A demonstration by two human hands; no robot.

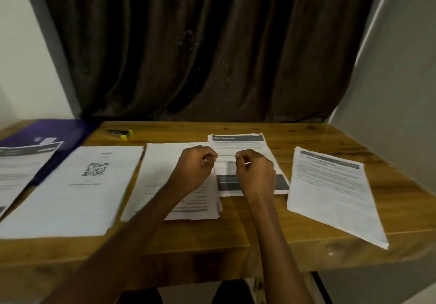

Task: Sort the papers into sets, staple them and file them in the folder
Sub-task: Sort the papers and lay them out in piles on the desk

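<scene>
Sorting looks mostly done, judging from the layout: five paper groups spread across the counter (236,254). From 9 o'clock round to 3: a sheet (21,164) lying partly on the purple folder (47,131), the QR-code stack (77,185), the centre stack (165,176), the dark-banner stack (238,145) at 12, and the skewed stack (330,185) overhanging the near edge.

Stapler (120,133), black and yellow, sits at 11 o'clock beyond the stacks, apart from both hands. No staples visible on any set, so stapling reads as not started; filing also pending, apart from that one sheet on the folder.

Left hand (195,169) and right hand (256,174) both have fingers curled, hovering over the centre and banner stacks. Each shows a small pale glint at the fingertips; can't tell if that is a pinched item or a nail.

Hard to read: frame is motion-blurred, print illegible. Folder and the sheet on it are cut off at the left edge.
</scene>
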